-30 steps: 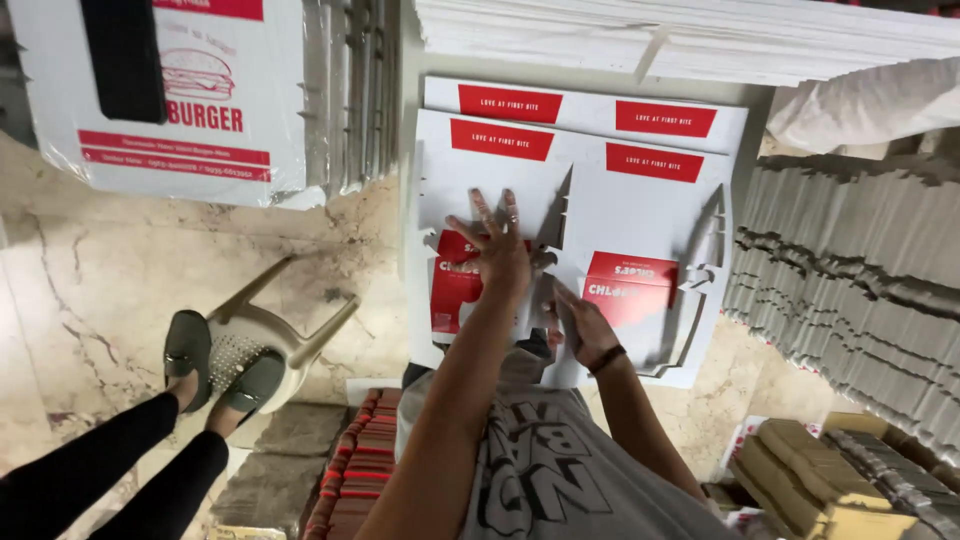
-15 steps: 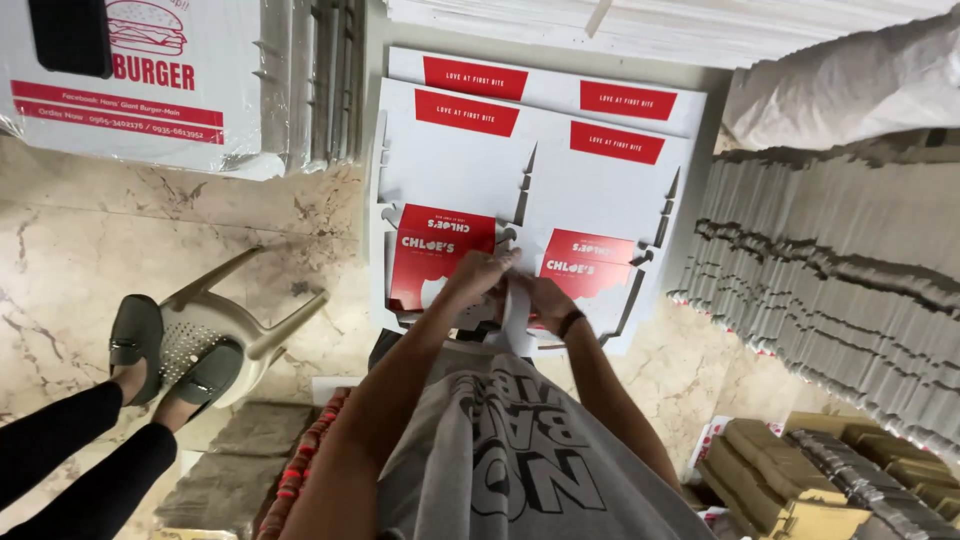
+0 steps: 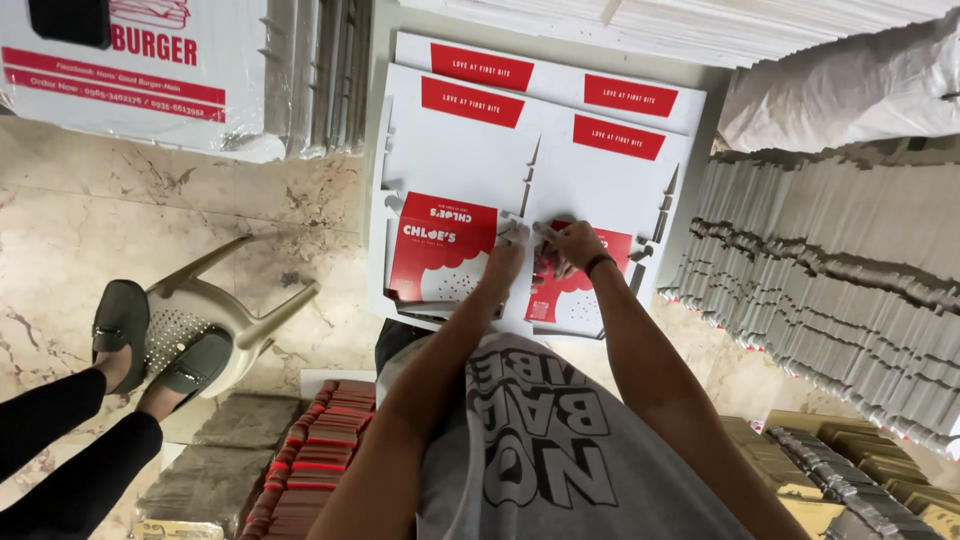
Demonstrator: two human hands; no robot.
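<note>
The left hand (image 3: 508, 245) and the right hand (image 3: 570, 242) meet at the middle seam of a flat die-cut carton sheet (image 3: 530, 180), fingers pinching small cut tabs there; both hands are closed on the card's edge, almost touching each other. The sheet is white, with red rectangular bands near its far edge and two red panels near the body, one (image 3: 440, 245) just left of the left hand, the other (image 3: 565, 290) partly under the right wrist. It lies on top of a second matching sheet (image 3: 600, 85). A tall stack of grey flat cartons (image 3: 830, 260) stands to the right, a wrapped white bundle (image 3: 130, 70) with a red stripe upper left. Another person's feet rest on a plastic stool (image 3: 230, 310).
</note>
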